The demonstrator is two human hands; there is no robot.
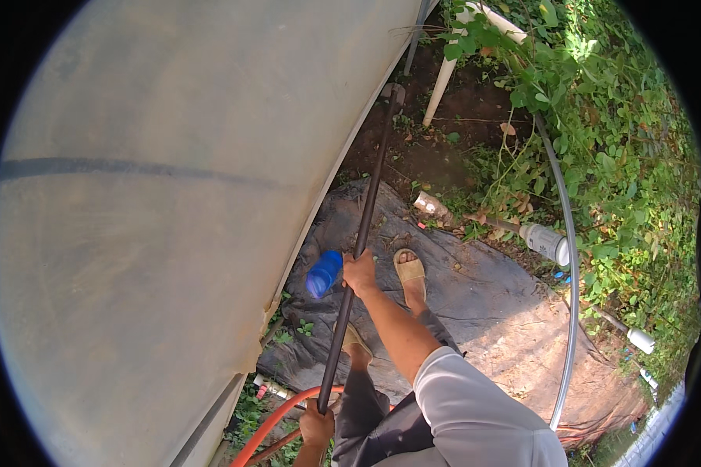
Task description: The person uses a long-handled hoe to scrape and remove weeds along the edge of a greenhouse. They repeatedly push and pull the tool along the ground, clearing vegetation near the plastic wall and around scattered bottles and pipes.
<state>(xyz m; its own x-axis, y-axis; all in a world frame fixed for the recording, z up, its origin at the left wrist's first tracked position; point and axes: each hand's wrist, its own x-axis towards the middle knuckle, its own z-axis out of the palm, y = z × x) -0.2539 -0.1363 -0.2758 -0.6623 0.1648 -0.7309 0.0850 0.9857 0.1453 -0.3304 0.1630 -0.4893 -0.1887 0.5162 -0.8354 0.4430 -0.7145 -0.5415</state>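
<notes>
My right hand (359, 272) grips the dark shaft of a long-handled garden tool (370, 210) partway along its length. At the bottom of the view my left hand (316, 425) is closed around the shaft's near end. The shaft slants up and away, and its greyish metal head (394, 93) rests at the bare soil (432, 154) beside a plastic-film wall (169, 233). Whether the head is a hoe or a spade cannot be told. A blue plastic container (324, 273) lies just left of my right hand, on a black ground sheet (467, 280).
An orange hose (274, 421) curves by my left hand. A grey hose (568, 233) arcs along leafy plants (631, 175) on the right. White pipe (442, 87) stands near the tool's head. A white bottle (544, 244) lies at the sheet's edge. My sandalled feet (410, 271) are on the sheet.
</notes>
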